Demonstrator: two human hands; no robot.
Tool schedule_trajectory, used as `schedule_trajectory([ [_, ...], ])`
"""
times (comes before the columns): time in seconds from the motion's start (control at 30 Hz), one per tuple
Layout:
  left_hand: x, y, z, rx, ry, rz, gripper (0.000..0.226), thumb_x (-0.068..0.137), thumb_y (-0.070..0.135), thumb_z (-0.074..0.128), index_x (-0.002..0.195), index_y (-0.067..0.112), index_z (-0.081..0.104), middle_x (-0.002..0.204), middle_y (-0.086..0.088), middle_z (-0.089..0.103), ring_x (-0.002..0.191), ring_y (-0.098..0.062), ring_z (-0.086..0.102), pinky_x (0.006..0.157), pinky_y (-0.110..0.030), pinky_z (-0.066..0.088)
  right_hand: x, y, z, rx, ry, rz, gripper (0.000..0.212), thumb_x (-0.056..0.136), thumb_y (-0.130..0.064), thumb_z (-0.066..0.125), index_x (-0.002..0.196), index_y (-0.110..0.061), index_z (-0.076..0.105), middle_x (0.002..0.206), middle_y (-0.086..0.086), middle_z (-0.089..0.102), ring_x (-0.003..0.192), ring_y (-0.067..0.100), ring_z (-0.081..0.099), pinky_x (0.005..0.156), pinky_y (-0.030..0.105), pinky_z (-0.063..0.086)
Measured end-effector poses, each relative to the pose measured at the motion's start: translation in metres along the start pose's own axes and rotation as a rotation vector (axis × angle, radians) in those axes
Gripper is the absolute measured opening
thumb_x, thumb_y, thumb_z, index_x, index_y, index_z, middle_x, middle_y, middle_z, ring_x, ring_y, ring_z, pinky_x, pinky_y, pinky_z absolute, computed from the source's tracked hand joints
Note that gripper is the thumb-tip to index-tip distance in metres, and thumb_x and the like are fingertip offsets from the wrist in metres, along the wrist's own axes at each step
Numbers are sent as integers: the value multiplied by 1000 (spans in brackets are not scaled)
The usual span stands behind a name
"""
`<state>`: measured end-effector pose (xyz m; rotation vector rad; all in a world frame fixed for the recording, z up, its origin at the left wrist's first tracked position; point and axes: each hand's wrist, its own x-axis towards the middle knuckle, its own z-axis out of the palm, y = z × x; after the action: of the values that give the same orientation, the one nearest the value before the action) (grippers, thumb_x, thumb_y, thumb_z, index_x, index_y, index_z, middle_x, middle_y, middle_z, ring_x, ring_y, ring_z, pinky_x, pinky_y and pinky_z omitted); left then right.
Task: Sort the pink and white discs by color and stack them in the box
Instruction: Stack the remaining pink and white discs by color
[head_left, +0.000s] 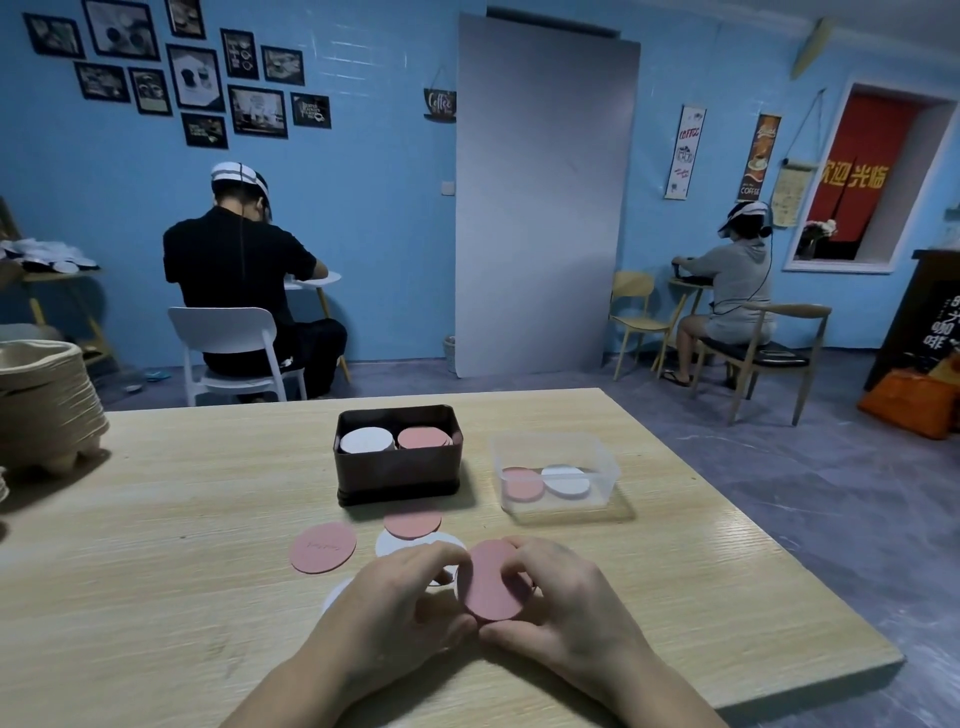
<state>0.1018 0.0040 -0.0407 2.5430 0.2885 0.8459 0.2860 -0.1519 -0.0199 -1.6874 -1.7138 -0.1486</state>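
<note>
Hands meet from both sides: left hand (410, 592) and right hand (566, 597) pinch a pink disc (493, 579) tilted on edge, likely squaring it for the drop. Just beyond sits the dark box (397, 478), white stack (366, 440) left, pink stack (423, 438) right. Between lie loose discs (323, 547) on the table (182, 519), not yet sorted.
</note>
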Motion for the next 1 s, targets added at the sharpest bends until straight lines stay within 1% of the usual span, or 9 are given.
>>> schedule_trajectory([
  [0.17,0,-1,1,-43,-9,-16,36,81,48,73,112,45,56,112,28,59,98,-2,59,67,-31,60,0,2,3,-1,-12,1,45,72,-55,81,97,-33,51,108,-14,63,105,12,61,85,35,51],
  [0.3,1,-1,2,26,-2,26,37,85,46,72,118,42,55,111,27,60,94,4,57,65,-25,57,1,4,5,-27,-42,9,48,72,-58,77,100,-26,56,115,-7,65,109,14,59,89,35,50],
  [0.43,4,3,0,108,-6,53,37,86,53,65,119,38,55,110,26,61,88,12,50,62,-24,55,3,5,4,-70,-57,-4,47,73,-60,76,95,-24,55,92,-13,58,84,10,53,72,36,49],
  [0.5,5,2,0,102,-28,32,42,88,56,63,125,40,51,115,25,60,94,10,54,67,-25,56,3,8,0,-108,-64,-6,47,74,-62,74,93,-25,54,88,-13,55,79,10,51,69,35,48],
  [0.6,8,5,-1,163,-46,38,46,91,61,60,130,39,50,120,24,61,101,6,58,73,-24,56,1,19,-11,-191,-72,0,47,74,-64,72,93,-25,53,91,-12,57,82,13,54,69,36,48],
  [0.77,28,18,0,298,-48,92,34,96,53,55,118,28,62,110,16,66,97,-11,62,75,-23,46,-3,41,-30,-266,-59,56,47,71,-65,72,90,-28,51,89,-16,56,81,11,52,64,32,46],
  [0.83,39,19,3,315,-70,52,42,94,58,52,124,29,58,118,15,64,107,-10,59,83,-22,44,-6,46,-32,-279,-48,70,47,71,-65,72,89,-29,49,87,-16,54,80,10,51,64,32,46],
  [0.9,47,15,7,319,-132,12,54,89,65,49,132,31,51,129,16,58,121,-8,49,97,-26,41,-10,48,-31,-265,-26,105,46,70,-65,73,89,-31,48,85,-17,53,78,9,50,63,32,46],
  [1.0,53,12,15,330,-217,7,66,82,74,52,133,33,49,129,18,56,125,-5,41,103,-28,35,-12,49,-30,-259,-1,157,47,68,-67,73,90,-33,49,85,-18,54,78,8,49,63,30,46],
])
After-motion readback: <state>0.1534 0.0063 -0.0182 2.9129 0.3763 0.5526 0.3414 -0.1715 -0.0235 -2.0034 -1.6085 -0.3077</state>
